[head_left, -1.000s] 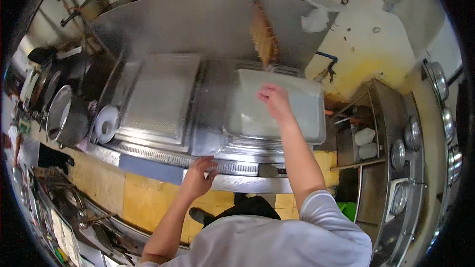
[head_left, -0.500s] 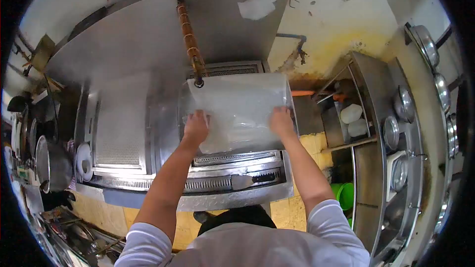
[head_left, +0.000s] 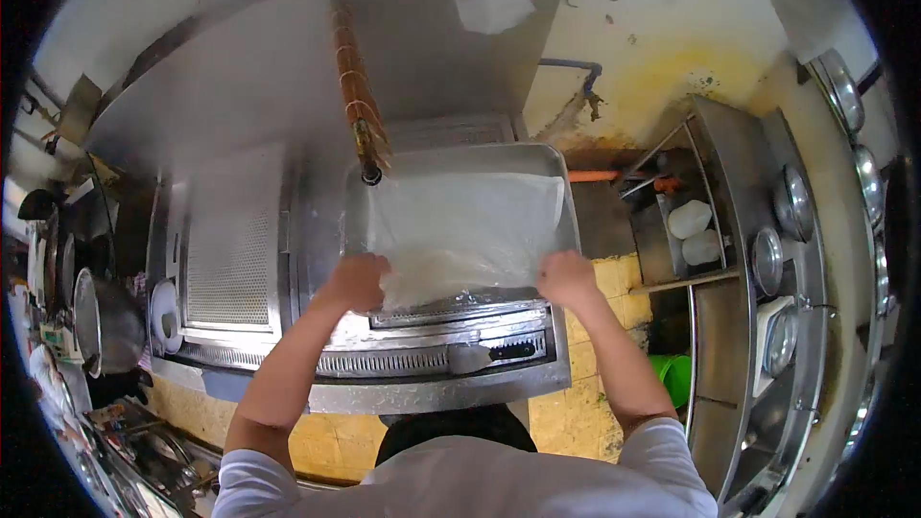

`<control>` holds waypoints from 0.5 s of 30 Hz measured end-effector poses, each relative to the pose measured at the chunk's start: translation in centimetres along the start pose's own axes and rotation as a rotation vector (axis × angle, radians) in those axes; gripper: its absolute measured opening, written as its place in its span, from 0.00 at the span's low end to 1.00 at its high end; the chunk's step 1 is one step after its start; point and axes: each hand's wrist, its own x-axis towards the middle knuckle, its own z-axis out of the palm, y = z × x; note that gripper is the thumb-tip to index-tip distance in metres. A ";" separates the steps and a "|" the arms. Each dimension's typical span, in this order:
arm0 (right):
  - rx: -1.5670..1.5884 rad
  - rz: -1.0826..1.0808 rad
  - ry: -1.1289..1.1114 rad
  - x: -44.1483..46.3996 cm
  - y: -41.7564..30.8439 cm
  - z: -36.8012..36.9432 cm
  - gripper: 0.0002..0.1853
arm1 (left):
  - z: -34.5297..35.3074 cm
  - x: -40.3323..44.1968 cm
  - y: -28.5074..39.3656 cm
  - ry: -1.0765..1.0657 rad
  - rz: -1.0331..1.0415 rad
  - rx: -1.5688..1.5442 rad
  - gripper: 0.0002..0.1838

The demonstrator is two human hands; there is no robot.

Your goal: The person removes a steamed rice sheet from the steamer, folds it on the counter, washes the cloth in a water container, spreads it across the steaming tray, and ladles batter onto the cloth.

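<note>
A whitish translucent sheet (head_left: pixel 460 221) lies in a shallow metal tray (head_left: pixel 549 155) on the steel worktop. Its near edge is bunched and wrinkled between my hands. My left hand (head_left: pixel 359 283) is closed on the sheet's near left corner. At the near right corner my right hand (head_left: pixel 566 278) is closed on the sheet too. A hose wrapped in brown material (head_left: pixel 353 77) hangs over the tray's far left side, its dark nozzle above the rim.
A scraper (head_left: pixel 470 357) with a black handle lies on the front grate. Left of the tray is a perforated steel panel (head_left: pixel 228 269), with a large pot (head_left: pixel 110 321) beyond. A metal shelf rack (head_left: pixel 715 326) and a green bucket (head_left: pixel 672 376) stand at the right.
Both hands have come down to the tray and then moved toward me with the sheet's near edge. The sheet's far edge has slid nearer, baring the tray's far end.
</note>
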 end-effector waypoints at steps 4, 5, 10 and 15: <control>0.142 -0.177 0.469 6.5 -1.2 -3.5 0.14 | -2.3 7.2 -0.3 0.218 -0.002 -0.079 0.19; 0.138 -0.213 0.505 8.9 -1.8 -3.8 0.14 | -2.1 9.7 -0.4 0.300 -0.077 -0.140 0.18; -0.119 -0.277 0.423 18.9 -1.0 -0.7 0.20 | 7.2 21.1 -9.5 0.840 0.311 0.864 0.13; -0.232 -0.156 0.196 16.3 -1.7 -3.0 0.14 | 6.8 20.4 -7.9 0.258 0.002 0.375 0.10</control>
